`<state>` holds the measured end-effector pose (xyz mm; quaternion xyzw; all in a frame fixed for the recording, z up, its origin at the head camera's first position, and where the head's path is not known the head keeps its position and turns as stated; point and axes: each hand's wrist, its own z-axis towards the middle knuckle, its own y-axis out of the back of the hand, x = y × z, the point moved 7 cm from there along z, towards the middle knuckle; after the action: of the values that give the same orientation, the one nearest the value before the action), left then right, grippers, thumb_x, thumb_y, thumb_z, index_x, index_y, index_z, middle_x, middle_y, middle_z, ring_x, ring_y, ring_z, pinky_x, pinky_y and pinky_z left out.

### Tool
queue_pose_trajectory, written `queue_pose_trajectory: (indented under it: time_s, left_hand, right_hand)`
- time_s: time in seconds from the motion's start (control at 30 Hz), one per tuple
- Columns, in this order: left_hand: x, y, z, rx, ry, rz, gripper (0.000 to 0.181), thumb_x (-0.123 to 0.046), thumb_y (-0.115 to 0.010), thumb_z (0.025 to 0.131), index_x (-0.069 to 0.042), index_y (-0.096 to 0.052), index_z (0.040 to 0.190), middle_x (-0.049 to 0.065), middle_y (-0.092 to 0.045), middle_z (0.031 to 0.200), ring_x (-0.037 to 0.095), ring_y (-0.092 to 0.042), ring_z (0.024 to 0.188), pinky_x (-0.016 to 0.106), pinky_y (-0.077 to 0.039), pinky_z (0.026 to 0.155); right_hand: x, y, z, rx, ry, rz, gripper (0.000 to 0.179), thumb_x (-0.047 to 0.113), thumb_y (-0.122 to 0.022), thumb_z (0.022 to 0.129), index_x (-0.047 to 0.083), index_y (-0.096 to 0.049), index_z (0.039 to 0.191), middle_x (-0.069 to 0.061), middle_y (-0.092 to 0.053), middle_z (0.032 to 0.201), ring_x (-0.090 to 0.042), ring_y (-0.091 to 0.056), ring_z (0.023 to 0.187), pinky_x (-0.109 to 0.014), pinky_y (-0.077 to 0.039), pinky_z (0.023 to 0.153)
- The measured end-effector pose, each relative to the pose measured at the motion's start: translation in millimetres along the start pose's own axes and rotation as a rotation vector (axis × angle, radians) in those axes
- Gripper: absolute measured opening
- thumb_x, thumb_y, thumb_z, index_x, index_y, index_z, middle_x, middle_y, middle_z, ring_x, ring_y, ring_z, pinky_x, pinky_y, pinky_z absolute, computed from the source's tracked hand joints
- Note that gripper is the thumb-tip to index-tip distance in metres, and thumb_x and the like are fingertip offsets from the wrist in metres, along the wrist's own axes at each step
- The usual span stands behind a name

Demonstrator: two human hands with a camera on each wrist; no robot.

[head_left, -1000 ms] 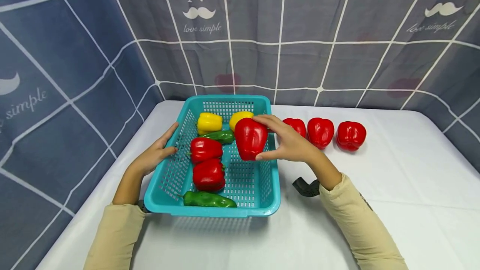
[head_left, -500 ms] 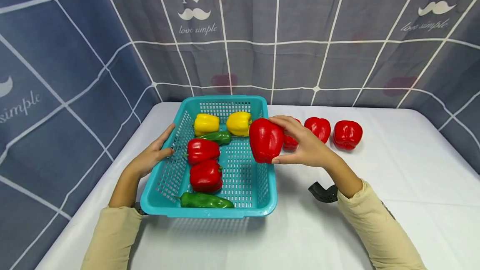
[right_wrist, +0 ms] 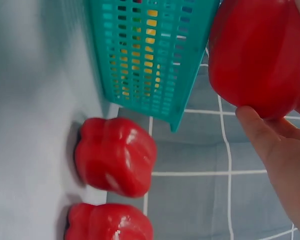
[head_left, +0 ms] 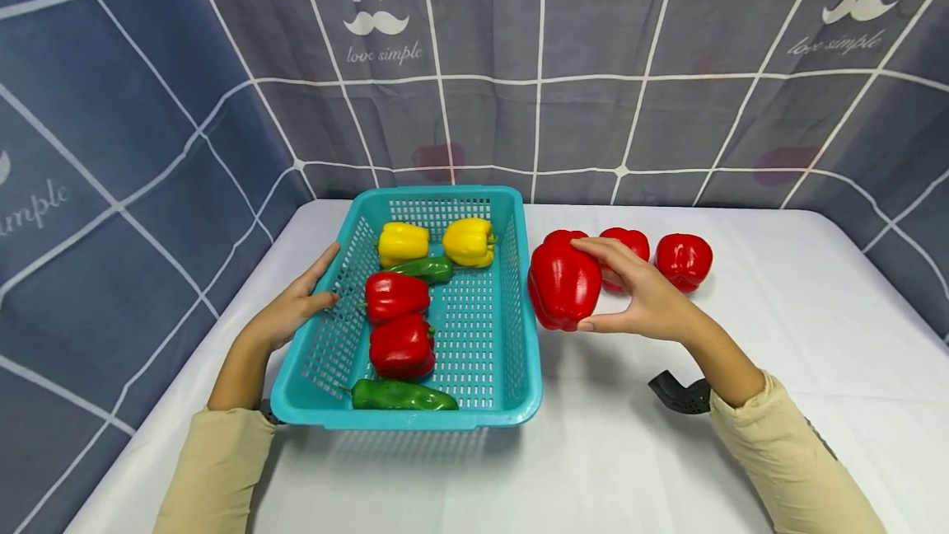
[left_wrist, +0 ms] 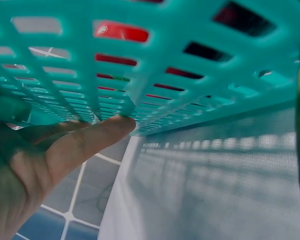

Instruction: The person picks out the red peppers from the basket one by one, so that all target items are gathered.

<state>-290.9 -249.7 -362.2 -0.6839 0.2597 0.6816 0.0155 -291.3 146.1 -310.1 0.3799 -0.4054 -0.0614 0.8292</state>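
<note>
In the head view my right hand (head_left: 641, 295) pinches a red bell pepper (head_left: 565, 285) between thumb and fingers, just right of the basket rim. The right wrist view shows this pepper (right_wrist: 260, 55) held off the table. My left hand (head_left: 285, 311) rests against the left side of a turquoise slotted basket (head_left: 525, 353). In the left wrist view, straight fingers (left_wrist: 85, 145) touch its outer wall. Inside lie two red bell peppers (head_left: 396, 297), two yellow bell peppers (head_left: 469, 242), and two long green peppers (head_left: 404, 395).
Three more red bell peppers (head_left: 684, 262) stand in a row on the white table (head_left: 786, 336), right of the basket; the nearest is partly hidden behind the held one. A grey checked cloth (head_left: 586, 122) hangs behind and to the left.
My right hand has carried the red bell pepper rightwards, from over the basket to outside its right rim. The left hand stays at the basket's left side. The view has shifted slightly.
</note>
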Motion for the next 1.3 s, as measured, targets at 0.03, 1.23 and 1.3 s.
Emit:
queue_pose_trajectory:
  time_s: [0.03,1.23,1.3]
  left_hand:
    - [0.0,0.0,-0.2,0.002,0.001,0.001,0.074,0.000,-0.033,0.089,-0.017,0.009,0.147,0.021,0.005,0.151,0.035,-0.049,0.104,0.042,-0.054,0.075]
    - [-4.6,-2.1,-2.5,0.007,-0.012,-0.018,0.073,0.000,-0.033,0.090,-0.016,0.011,0.146,0.022,0.005,0.151,0.045,-0.044,0.108,0.046,-0.053,0.075]
    - [-4.6,-2.2,-2.6,0.006,-0.009,-0.018,0.073,0.000,-0.033,0.090,-0.016,0.011,0.146,0.022,0.005,0.151,0.047,-0.044,0.109,0.046,-0.053,0.075]
  right_hand:
    - [-1.5,0.1,-0.6,0.007,-0.006,-0.003,0.086,0.016,-0.084,0.061,0.013,-0.040,0.136,-0.009,-0.042,0.130,-0.024,-0.042,0.118,-0.044,-0.052,0.082]
    - [-48.0,-41.4,-9.8,0.365,-0.281,-0.089,0.087,0.027,-0.083,0.061,0.014,-0.035,0.132,-0.011,-0.038,0.127,-0.032,-0.034,0.122,-0.046,-0.051,0.084]
    - [-48.2,-40.7,-10.1,0.371,-0.282,-0.093,0.087,0.026,-0.083,0.061,0.013,-0.034,0.132,-0.011,-0.038,0.127,-0.032,-0.033,0.122,-0.047,-0.051,0.084]
